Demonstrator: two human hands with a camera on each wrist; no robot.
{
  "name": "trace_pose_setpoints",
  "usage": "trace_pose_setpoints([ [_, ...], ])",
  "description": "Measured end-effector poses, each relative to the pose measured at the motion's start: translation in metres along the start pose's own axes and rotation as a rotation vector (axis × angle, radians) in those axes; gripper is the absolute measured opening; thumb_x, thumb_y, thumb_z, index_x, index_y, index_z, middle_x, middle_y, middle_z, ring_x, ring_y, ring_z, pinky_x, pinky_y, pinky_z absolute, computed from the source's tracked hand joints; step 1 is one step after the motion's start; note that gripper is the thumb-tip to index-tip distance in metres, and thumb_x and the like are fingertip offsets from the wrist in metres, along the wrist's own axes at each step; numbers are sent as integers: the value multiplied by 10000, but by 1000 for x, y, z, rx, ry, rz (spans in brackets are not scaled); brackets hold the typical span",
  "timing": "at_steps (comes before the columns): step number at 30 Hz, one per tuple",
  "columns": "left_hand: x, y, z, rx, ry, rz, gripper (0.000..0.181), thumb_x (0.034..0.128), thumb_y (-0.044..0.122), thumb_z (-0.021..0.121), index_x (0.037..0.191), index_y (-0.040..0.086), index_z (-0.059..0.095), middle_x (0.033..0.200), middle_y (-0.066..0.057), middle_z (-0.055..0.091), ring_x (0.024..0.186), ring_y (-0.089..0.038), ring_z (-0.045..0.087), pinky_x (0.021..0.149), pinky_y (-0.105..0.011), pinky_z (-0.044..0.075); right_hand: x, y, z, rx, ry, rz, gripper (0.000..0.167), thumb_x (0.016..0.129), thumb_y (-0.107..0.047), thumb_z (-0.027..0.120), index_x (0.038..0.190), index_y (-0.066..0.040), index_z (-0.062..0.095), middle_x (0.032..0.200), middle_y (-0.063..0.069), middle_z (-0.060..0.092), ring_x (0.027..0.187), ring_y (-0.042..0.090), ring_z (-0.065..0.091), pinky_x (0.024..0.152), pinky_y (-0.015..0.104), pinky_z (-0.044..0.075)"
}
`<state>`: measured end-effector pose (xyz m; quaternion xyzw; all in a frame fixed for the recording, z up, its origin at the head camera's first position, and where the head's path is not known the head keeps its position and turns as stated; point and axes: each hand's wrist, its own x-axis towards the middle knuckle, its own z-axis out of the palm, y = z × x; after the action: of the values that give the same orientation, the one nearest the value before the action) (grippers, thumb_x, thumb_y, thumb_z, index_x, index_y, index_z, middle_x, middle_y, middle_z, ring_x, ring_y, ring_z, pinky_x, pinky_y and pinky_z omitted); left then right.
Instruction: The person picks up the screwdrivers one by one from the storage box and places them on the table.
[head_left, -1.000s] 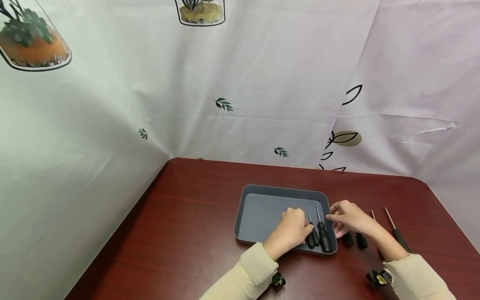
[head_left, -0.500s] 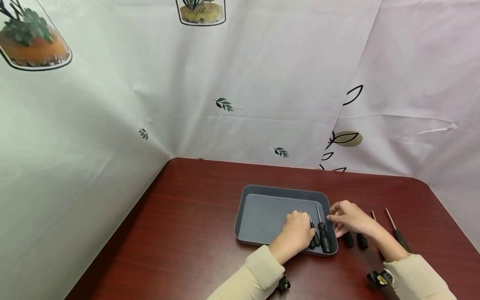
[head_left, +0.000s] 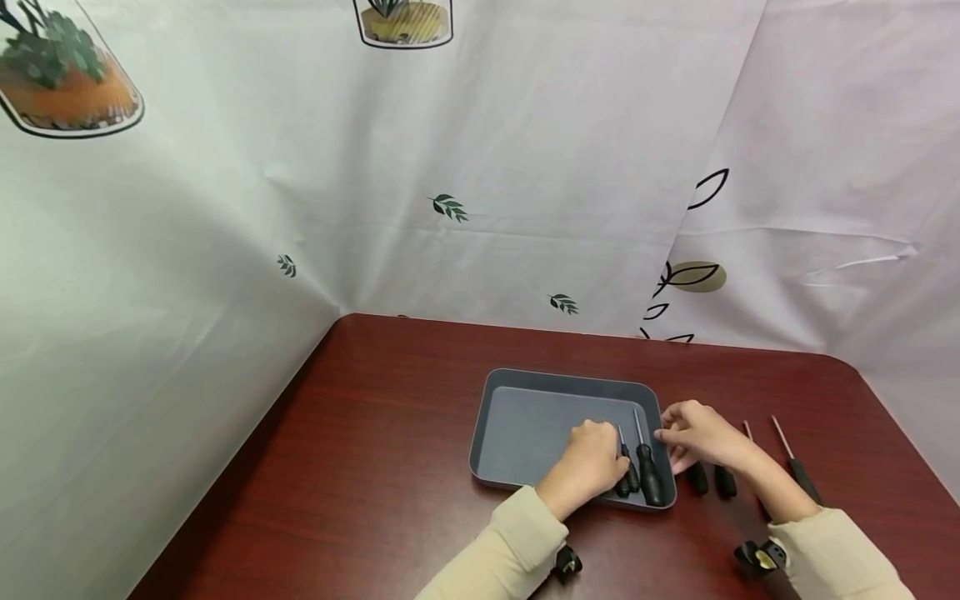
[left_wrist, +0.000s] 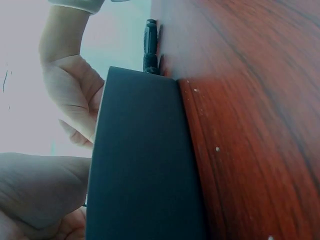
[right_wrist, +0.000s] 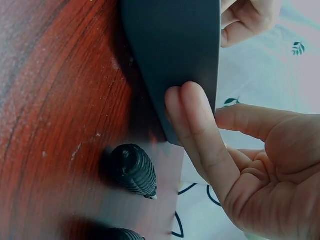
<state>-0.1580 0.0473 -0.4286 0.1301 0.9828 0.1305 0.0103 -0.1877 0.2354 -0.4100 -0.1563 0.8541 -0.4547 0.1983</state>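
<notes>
Inside the grey tray (head_left: 517, 433), at its right end, lie a large black screwdriver (head_left: 648, 477) and two smaller ones, their handles toward the near wall. My left hand (head_left: 588, 460) is curled low in the tray beside the smaller screwdrivers (head_left: 623, 487); its fingertips are hidden, so whether it holds something cannot be seen. At the tray's right wall, my right hand (head_left: 697, 435) has its thumb at the rim. The right wrist view shows two fingers (right_wrist: 195, 110) of that hand pressed against the outside of the tray wall (right_wrist: 175, 45), which it pinches.
Right of the tray, two black-handled screwdrivers (head_left: 724, 482) lie partly under my right hand and forearm. Another screwdriver (head_left: 802, 479) lies farther right on the red-brown table (head_left: 360, 467). Patterned white cloth (head_left: 525, 167) hangs behind the table.
My left hand has shifted slightly right within the tray compared with a second ago. The smaller screwdrivers beside it have moved slightly. My right hand and the tray have hardly moved.
</notes>
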Motion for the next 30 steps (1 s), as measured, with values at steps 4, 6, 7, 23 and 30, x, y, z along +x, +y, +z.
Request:
trace_pose_setpoints([
  [4,1,-1,-2,-19,-24,6,312,868,321,758,647,140,631,692,-3,643,675,-128,653,579,-218,524,0,2,-1,14,-7,-5,381,960,21,585,1179,297,441,752,119,634,594,309,686,534,392,606],
  [6,1,-2,-2,-18,-28,12,313,863,315,761,638,144,627,668,3,630,666,-124,648,586,-212,526,0,3,-1,24,-11,-6,377,960,22,585,1177,295,441,756,122,635,597,309,686,536,396,607],
  [7,1,-2,-3,-17,-27,18,314,860,311,763,633,145,623,654,7,620,659,-124,644,590,-211,526,0,3,-1,29,-12,-6,376,960,23,584,1177,295,440,759,124,636,598,309,686,538,398,607],
  [23,2,-9,-1,-79,-52,-18,340,844,334,781,628,146,597,525,48,550,548,-101,560,595,-191,508,0,4,-1,27,-8,45,444,986,-1,571,1250,305,385,825,133,654,583,305,688,538,418,607],
  [30,2,-8,0,-83,-54,-33,338,830,352,800,639,141,618,452,72,490,473,-71,499,602,-185,510,0,3,-1,30,-4,51,458,984,0,575,1256,309,375,830,139,656,582,302,688,538,422,607],
])
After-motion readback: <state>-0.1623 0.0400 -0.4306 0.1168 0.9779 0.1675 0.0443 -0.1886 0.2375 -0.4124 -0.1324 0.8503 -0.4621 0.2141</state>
